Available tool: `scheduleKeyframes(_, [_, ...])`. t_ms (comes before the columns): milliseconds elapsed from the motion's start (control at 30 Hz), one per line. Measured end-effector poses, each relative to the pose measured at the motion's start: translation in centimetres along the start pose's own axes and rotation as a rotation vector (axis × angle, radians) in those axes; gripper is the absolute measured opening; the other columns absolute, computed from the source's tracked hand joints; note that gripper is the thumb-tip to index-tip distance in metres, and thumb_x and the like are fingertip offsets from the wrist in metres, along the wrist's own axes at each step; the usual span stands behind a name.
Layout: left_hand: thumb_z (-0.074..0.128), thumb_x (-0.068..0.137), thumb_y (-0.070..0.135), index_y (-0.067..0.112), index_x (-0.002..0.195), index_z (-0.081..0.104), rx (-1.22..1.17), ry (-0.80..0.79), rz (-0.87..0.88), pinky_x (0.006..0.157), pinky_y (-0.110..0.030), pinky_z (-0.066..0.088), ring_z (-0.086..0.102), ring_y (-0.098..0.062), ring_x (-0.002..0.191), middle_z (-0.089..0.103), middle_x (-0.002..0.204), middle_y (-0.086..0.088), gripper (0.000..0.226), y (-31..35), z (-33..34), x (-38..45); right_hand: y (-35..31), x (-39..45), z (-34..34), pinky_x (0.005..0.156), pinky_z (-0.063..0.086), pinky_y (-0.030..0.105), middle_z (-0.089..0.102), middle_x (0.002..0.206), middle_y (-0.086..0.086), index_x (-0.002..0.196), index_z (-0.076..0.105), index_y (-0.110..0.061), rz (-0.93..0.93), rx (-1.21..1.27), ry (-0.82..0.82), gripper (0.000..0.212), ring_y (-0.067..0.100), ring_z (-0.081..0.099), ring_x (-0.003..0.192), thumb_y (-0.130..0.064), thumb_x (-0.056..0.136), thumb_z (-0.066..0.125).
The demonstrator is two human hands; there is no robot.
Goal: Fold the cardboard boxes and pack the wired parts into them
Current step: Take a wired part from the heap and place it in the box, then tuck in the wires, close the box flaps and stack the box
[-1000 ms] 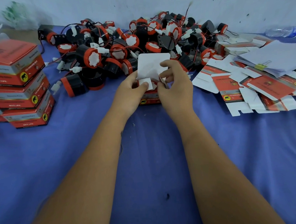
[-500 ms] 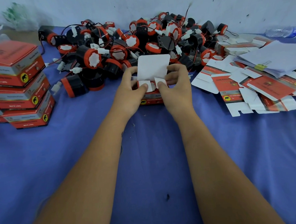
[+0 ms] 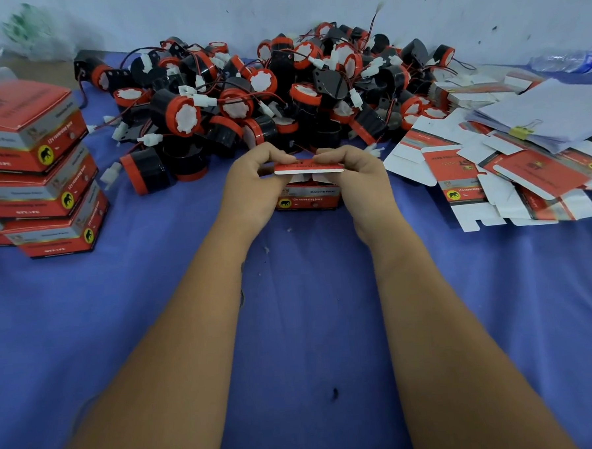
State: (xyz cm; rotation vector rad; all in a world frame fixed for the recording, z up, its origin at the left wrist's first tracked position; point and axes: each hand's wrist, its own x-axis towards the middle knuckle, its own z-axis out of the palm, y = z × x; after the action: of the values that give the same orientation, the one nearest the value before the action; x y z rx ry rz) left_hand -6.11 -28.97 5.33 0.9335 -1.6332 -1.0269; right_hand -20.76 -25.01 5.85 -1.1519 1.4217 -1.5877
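The small red cardboard box point(image 3: 308, 196) stood on the blue cloth point(image 3: 293, 327), and everything else is placed from it; the left hand point(image 3: 251, 189) gripped its left end with fingers curled over the top, pinching the red lid flap point(image 3: 308, 166); the right hand point(image 3: 355, 178) did the same at the right end, its fingers curled onto that flap; the flap lay nearly level just above the box's opening, not fully shut, with two white side tabs point(image 3: 314, 178) showing in the gap beneath it; the box's front face, with a yellow elephant mark, faced the camera; whether a part sat inside could not be told; directly behind the box lay the heap of wired parts point(image 3: 281, 98), black cylinders with red caps, thin wires and white plugs, reaching back to the wall; well to the left of the box stood a stack of packed boxes point(image 3: 34, 169), closed and piled several high; to the right of the box lay a spread of flat unfolded box blanks point(image 3: 511, 178), red print and white undersides mixed; beyond those, farther right and behind, a sheaf of white papers point(image 3: 556, 111) was held by a yellow binder clip point(image 3: 522, 131), and a plastic bottle point(image 3: 567, 61) lay near the wall.
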Motion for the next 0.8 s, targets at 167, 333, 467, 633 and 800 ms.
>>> scheduleKeyframes(167, [0.045,0.095,0.002,0.029,0.088,0.074,-0.074,-0.084,-0.165,0.088,-0.021,0.049,0.057,-0.007,0.112,0.064,0.122,0.009,0.040,0.0,-1.1,0.3,-0.2,0.2,-1.0,0.068,0.054,0.014,0.068,0.107,0.000,0.082,0.074,-0.006,0.089,0.083,-0.022,0.042,0.006,0.063,0.095,0.015,0.084,0.037])
scheduleKeyframes(333, [0.061,0.096,0.023,0.033,0.094,0.070,0.042,-0.145,-0.096,0.084,-0.012,0.042,0.048,-0.001,0.121,0.050,0.142,0.011,0.014,0.0,-1.4,-0.2,0.3,0.2,-1.6,0.091,0.052,0.031,0.066,0.121,-0.003,0.097,0.075,-0.014,0.075,-0.035,-0.084,0.017,0.013,0.061,0.111,-0.008,0.085,0.064])
scheduleKeyframes(467, [0.068,0.093,0.027,0.029,0.110,0.066,0.206,-0.172,0.018,0.101,-0.021,0.043,0.042,-0.001,0.129,0.046,0.146,0.013,0.017,-0.7,-1.4,-0.4,0.3,-0.3,-2.8,0.098,0.046,0.023,0.045,0.141,-0.012,0.113,0.068,-0.033,-0.015,-0.258,-0.344,0.035,0.006,0.046,0.127,-0.017,0.083,0.076])
scheduleKeyframes(633, [0.074,0.087,0.027,0.032,0.117,0.062,0.213,-0.237,0.018,0.102,-0.022,0.042,0.043,-0.004,0.130,0.050,0.142,0.012,0.032,-0.7,-2.0,-0.3,0.1,-0.7,-2.8,0.101,0.042,0.023,0.042,0.143,-0.012,0.120,0.063,-0.038,-0.076,-0.347,-0.339,0.047,0.003,0.041,0.129,-0.018,0.080,0.079])
scheduleKeyframes(800, [0.078,0.084,0.024,0.032,0.114,0.064,0.216,-0.215,0.039,0.102,-0.023,0.042,0.046,-0.003,0.127,0.054,0.138,0.012,0.034,-1.0,-1.9,-0.3,-0.1,-0.6,-2.9,0.093,0.045,0.015,0.040,0.142,-0.013,0.125,0.063,-0.035,-0.048,-0.334,-0.383,0.047,0.004,0.041,0.128,-0.019,0.083,0.076])
